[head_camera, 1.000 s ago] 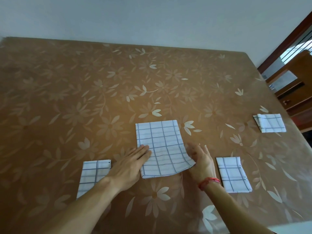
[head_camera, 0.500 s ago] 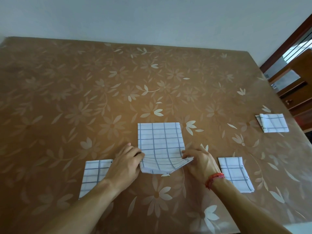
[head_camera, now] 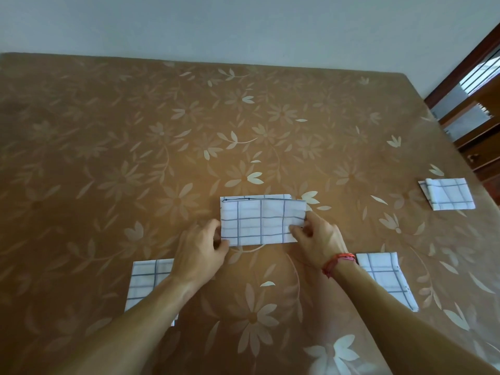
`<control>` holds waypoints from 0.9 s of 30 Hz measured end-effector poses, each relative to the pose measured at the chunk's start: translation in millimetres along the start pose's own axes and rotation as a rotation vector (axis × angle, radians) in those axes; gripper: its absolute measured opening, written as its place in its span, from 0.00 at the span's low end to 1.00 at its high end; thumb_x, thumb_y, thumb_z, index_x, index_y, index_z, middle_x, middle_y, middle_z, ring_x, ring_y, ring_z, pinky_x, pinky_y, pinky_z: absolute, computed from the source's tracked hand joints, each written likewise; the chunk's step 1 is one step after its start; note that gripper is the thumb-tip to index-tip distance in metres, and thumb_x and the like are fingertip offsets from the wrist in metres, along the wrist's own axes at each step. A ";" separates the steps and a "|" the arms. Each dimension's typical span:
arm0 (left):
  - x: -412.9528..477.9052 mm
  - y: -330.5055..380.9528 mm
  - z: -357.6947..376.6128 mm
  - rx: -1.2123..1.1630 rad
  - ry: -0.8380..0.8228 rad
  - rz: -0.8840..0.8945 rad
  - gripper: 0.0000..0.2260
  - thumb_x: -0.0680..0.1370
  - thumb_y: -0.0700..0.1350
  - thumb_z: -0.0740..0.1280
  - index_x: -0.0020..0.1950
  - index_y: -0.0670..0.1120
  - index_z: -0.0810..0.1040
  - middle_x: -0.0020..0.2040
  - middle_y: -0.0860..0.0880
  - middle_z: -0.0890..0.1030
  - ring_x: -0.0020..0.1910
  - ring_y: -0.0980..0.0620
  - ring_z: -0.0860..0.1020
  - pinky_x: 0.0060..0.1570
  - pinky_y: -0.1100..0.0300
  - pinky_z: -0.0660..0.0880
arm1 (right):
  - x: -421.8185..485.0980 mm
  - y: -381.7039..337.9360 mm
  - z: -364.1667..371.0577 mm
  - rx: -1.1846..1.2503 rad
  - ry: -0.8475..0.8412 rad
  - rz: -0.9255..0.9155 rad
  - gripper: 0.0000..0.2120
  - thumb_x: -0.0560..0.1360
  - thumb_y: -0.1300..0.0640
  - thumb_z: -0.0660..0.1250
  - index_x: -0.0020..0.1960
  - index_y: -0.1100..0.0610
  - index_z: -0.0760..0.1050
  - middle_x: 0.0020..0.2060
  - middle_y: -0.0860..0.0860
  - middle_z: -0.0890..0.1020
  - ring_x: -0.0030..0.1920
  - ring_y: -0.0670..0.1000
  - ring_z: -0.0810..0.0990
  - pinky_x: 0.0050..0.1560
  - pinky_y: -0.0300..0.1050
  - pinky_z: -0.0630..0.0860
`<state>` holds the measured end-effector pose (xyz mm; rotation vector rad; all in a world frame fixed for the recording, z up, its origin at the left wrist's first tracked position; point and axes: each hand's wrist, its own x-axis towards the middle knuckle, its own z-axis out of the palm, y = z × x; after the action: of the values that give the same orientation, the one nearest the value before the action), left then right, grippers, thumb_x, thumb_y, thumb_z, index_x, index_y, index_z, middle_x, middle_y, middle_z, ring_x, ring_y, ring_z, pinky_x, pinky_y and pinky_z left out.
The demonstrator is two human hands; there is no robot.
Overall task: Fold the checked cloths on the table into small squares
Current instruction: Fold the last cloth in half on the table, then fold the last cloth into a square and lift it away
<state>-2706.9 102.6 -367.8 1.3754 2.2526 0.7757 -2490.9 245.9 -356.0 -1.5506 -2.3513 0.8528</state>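
Left forearm covers the near right part of a folded checked square; its lower edge is cut by the arm. Right forearm hides the near left corner of another folded square. Fingertips of the left hand curl under or behind the cloth edge, so contact there is hard to make out. Wooden furniture is cropped at the frame edge.

Both arms reach forward from the bottom of the frame. Left hand is knuckles up, fingers curled, thumb and fingers pinching the left edge of the centre cloth. Right hand has its thumb laid on top of the cloth's right edge, fingers curled round behind it, pinching. Red thread band on the right wrist.

Centre cloth spans between the two grips, flat on the table. It is a wide rectangle folded in half, and the top layer sits slightly short of the far edge. White thin fabric, grey-blue grid lines, dark stitched hem along the far edge.

A third folded square lies well apart to the right of the right-hand grip, with one flap offset. Table cover is glossy brown with a pale flower and leaf print.
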 end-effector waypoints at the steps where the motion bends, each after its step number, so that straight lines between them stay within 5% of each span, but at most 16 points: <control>1: 1.5 0.6 -0.4 0.001 0.001 -0.002 0.05 0.76 0.46 0.68 0.51 0.49 0.76 0.38 0.55 0.78 0.32 0.52 0.78 0.32 0.48 0.78 | 3.1 -2.2 0.7 0.002 -0.014 0.008 0.08 0.75 0.51 0.65 0.41 0.45 0.67 0.30 0.43 0.77 0.36 0.49 0.76 0.34 0.41 0.67; 8: 13.8 -1.6 2.3 0.105 0.021 0.035 0.14 0.75 0.47 0.67 0.61 0.49 0.75 0.34 0.58 0.76 0.38 0.53 0.77 0.49 0.49 0.75 | 22.2 -8.6 10.6 -0.057 -0.020 0.081 0.07 0.76 0.48 0.63 0.50 0.50 0.72 0.32 0.43 0.76 0.39 0.53 0.78 0.39 0.49 0.76; 14: 17.8 -6.7 7.9 0.270 -0.011 0.078 0.16 0.78 0.49 0.62 0.65 0.49 0.72 0.41 0.55 0.80 0.44 0.51 0.77 0.54 0.52 0.70 | 28.0 -13.1 11.4 -0.106 -0.013 0.120 0.11 0.77 0.49 0.62 0.58 0.49 0.70 0.38 0.45 0.77 0.40 0.54 0.77 0.38 0.45 0.70; 19: 15.8 -12.6 5.1 0.332 0.059 0.182 0.20 0.77 0.49 0.62 0.67 0.44 0.71 0.54 0.49 0.77 0.52 0.49 0.74 0.52 0.54 0.72 | 26.4 -17.7 10.9 -0.153 0.067 0.115 0.20 0.76 0.48 0.64 0.66 0.50 0.66 0.57 0.53 0.74 0.46 0.57 0.77 0.40 0.46 0.70; 22: 19.4 -15.7 -2.6 0.384 0.014 0.285 0.23 0.77 0.48 0.60 0.71 0.41 0.69 0.66 0.46 0.73 0.64 0.47 0.70 0.63 0.51 0.71 | 26.8 -24.5 17.7 -0.177 0.165 -0.038 0.20 0.76 0.47 0.63 0.65 0.52 0.68 0.54 0.53 0.71 0.46 0.53 0.74 0.41 0.48 0.74; 27: 27.9 -19.6 -4.6 0.532 -0.155 0.375 0.27 0.80 0.48 0.53 0.78 0.40 0.57 0.79 0.44 0.55 0.79 0.50 0.51 0.75 0.53 0.51 | 23.8 -43.6 41.3 -0.315 0.116 -0.326 0.24 0.77 0.47 0.60 0.71 0.56 0.66 0.66 0.55 0.70 0.63 0.57 0.70 0.62 0.52 0.70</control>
<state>-2735.3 119.3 -377.9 2.0605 2.1897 0.1507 -2554.0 240.1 -368.6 -1.2184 -2.6417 0.3250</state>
